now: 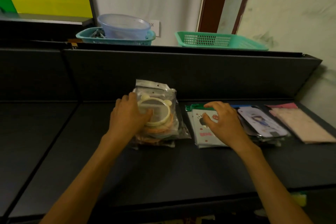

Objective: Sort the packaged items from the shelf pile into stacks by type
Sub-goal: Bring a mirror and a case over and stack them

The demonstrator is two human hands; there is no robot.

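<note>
Stretching across the view is a dark grey shelf [163,169] with a raised back panel, set against a white wall with a brown door frame at upper right and a yellow and green panel at upper left. On the ledge above the panel sit two teal plastic mesh baskets: the left basket [116,39] holds a pale blue translucent plastic bowl [125,25] and some dark items too dim to tell, while the right basket [220,40] shows only its mesh. On the shelf, the left hand [129,116] grips the top of a stack of clear plastic bags holding round cream and orange framed mirrors [160,114], thumb curled over the cream frame. Just beside it, the right hand [221,120] rests with curled fingertips on a stack of flat white cartoon-printed packets [201,132]. Next lies a stack of blue-edged character-printed packets [261,123], then flat pink packets [303,125] at far right.
</note>
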